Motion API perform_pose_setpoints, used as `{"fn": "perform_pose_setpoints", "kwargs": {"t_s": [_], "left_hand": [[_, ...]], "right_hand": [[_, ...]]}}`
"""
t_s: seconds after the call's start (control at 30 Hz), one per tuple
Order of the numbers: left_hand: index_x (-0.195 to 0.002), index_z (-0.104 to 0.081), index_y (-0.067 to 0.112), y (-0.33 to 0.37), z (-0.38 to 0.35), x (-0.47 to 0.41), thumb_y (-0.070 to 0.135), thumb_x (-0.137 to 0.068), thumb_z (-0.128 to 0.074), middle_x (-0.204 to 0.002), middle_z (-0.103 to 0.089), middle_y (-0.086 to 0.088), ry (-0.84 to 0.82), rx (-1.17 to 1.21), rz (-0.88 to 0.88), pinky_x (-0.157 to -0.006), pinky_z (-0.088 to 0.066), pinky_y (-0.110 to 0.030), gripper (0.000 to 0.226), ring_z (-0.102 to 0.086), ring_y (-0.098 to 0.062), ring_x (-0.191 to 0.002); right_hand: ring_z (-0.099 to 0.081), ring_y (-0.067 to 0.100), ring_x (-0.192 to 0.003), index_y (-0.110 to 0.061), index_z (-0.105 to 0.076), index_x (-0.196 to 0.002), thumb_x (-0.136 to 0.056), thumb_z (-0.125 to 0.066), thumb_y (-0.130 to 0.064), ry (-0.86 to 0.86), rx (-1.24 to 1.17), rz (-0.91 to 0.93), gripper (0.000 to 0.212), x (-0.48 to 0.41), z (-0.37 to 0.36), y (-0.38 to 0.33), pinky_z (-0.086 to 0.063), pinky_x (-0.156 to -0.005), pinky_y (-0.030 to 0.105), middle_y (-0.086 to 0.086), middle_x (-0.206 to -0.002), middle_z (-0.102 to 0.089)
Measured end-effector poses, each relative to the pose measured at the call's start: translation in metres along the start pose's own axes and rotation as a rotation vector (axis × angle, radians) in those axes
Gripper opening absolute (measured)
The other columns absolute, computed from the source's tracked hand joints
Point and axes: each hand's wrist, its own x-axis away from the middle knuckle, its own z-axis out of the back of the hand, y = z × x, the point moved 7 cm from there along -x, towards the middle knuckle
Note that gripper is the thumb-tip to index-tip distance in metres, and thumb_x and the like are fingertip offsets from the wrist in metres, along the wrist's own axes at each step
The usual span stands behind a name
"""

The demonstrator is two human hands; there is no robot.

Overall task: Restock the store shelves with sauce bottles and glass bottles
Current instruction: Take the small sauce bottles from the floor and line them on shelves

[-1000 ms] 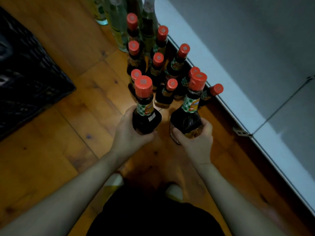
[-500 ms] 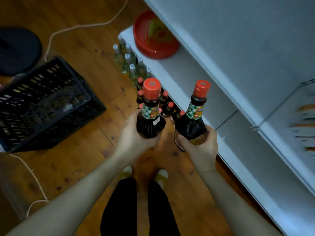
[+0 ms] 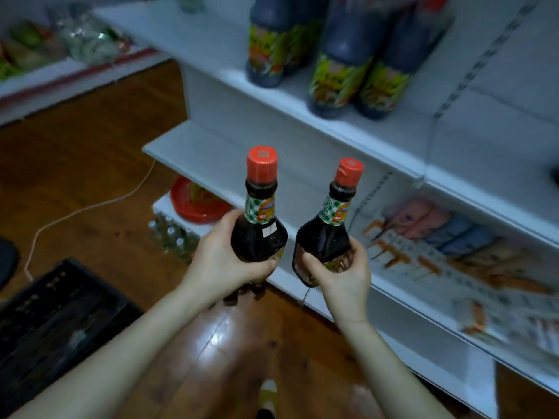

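Dim light on glossy wooden floor [image 3: 75, 152] beside white shelving [image 3: 196, 143]

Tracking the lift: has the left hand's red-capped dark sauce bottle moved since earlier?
Yes: the red-capped dark sauce bottle rose away from the brown wooden floor.

Both bare forearms are reaching forward side by side. The left hand [image 3: 223, 264] is gripping the left sauce bottle [image 3: 258, 237] round its base, and the right hand [image 3: 344, 278] is cupping the right sauce bottle [image 3: 323, 237] likewise.
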Motion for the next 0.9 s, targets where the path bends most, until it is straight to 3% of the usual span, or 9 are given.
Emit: {"fn": "perform_pose_setpoints", "kwargs": {"t_s": [0.13,0.27,0.4,0.5,0.73,0.83,0.9], "left_hand": [[-0.108,-0.034,0.038,0.064,0.005,0.01,0.02,-0.061,-0.083,-0.09,-0.043,0.033,-0.127,-0.002,-0.137,-0.065,-0.035,0.0,0.07,-0.047,0.013,-0.083],[-0.108,-0.042,0.038,0.116,-0.009,0.021,0.029,-0.056,-0.085,-0.096,-0.053,0.027,-0.247,0.024,-0.243,-0.073,-0.042,-0.015,0.068,-0.054,0.006,-0.09],[-0.108,-0.043,0.039,0.17,-0.043,0.035,0.038,-0.048,-0.077,-0.097,-0.056,0.025,-0.338,0.065,-0.333,-0.069,-0.043,-0.009,0.068,-0.052,0.013,-0.09],[-0.106,-0.047,0.038,0.208,-0.083,0.046,0.045,-0.041,-0.074,-0.096,-0.06,0.022,-0.39,0.094,-0.399,-0.064,-0.045,-0.006,0.071,-0.055,0.015,-0.088],[-0.116,-0.051,0.028,0.297,-0.215,0.079,0.039,-0.046,-0.077,-0.103,-0.061,0.017,-0.493,0.141,-0.513,-0.073,-0.046,-0.015,0.076,-0.057,0.003,-0.096],[-0.113,-0.05,0.031,0.33,-0.274,0.095,0.039,-0.045,-0.081,-0.104,-0.06,0.017,-0.518,0.169,-0.518,-0.076,-0.047,-0.019,0.075,-0.058,0.0,-0.098],[-0.11,-0.048,0.033,0.349,-0.309,0.102,0.029,-0.051,-0.085,-0.103,-0.059,0.02,-0.528,0.167,-0.526,-0.078,-0.047,-0.021,0.07,-0.057,-0.001,-0.098]], "right_hand": [[-0.055,-0.005,-0.093,-0.023,-0.044,-0.114,-0.066,-0.082,-0.016,0.162,-0.033,0.039,0.061,0.03,0.048,-0.045,-0.047,-0.074,0.006,-0.013,-0.103,-0.055],[-0.055,0.01,-0.101,-0.019,-0.044,-0.123,-0.066,-0.082,-0.019,0.285,-0.03,0.073,0.068,0.057,0.101,-0.078,-0.045,-0.086,0.021,-0.005,-0.11,-0.055],[-0.055,0.012,-0.101,-0.024,-0.044,-0.114,-0.066,-0.082,-0.017,0.414,-0.015,0.134,0.062,0.077,0.168,-0.099,-0.043,-0.082,0.021,-0.017,-0.102,-0.052],[-0.056,0.014,-0.102,-0.025,-0.043,-0.114,-0.065,-0.082,-0.019,0.501,-0.018,0.157,0.063,0.087,0.228,-0.101,-0.045,-0.085,0.025,-0.014,-0.105,-0.053],[-0.055,-0.001,-0.096,-0.022,-0.046,-0.112,-0.065,-0.082,-0.014,0.618,-0.002,0.204,0.06,0.102,0.389,-0.09,-0.046,-0.076,0.015,-0.012,-0.103,-0.056],[-0.055,-0.008,-0.088,-0.022,-0.046,-0.11,-0.065,-0.082,-0.01,0.652,0.019,0.219,0.058,0.107,0.457,-0.081,-0.045,-0.068,0.005,-0.017,-0.097,-0.054],[-0.054,-0.008,-0.088,-0.024,-0.045,-0.11,-0.065,-0.082,-0.01,0.664,0.03,0.214,0.06,0.106,0.497,-0.073,-0.045,-0.068,0.005,-0.018,-0.097,-0.054]]}}
